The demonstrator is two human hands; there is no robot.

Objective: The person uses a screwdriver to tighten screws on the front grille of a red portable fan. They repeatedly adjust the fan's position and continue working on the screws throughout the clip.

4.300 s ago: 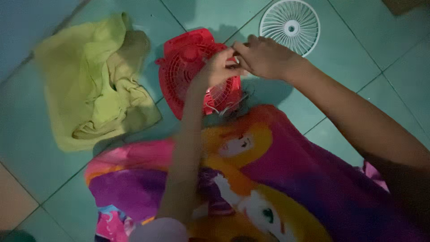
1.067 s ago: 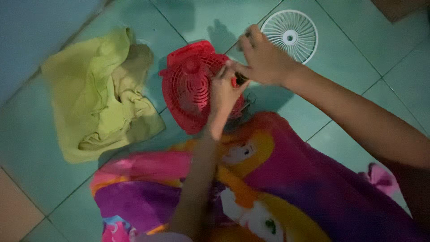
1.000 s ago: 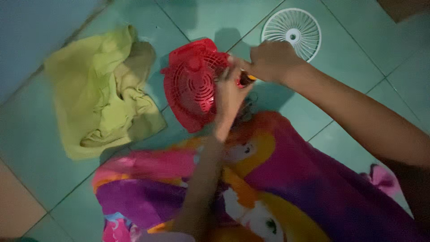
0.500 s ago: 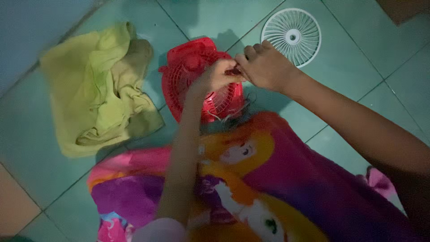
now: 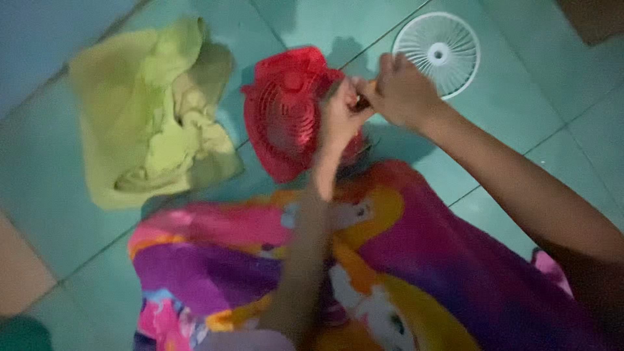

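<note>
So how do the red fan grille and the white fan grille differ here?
The red fan grille is tilted up off the floor, while the white fan grille lies flat on the tiles. The red one is being handled, with the left hand on its edge and the right hand meeting it there; the white one lies untouched behind the right hand. Both are round with slatted ribs.

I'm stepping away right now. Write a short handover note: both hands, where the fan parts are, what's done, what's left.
Left hand: gripping the right edge of the red fan body, which stands tilted on the tiled floor.
Right hand: closed around a small tool, mostly hidden, its tip meeting the left hand at the fan's edge.
White fan grille: off, lying flat on the floor behind the right hand.
Yellow-green cloth: crumpled left of the fan.
Done: grille removed.
Left: work at the fan's edge is unfinished.
</note>
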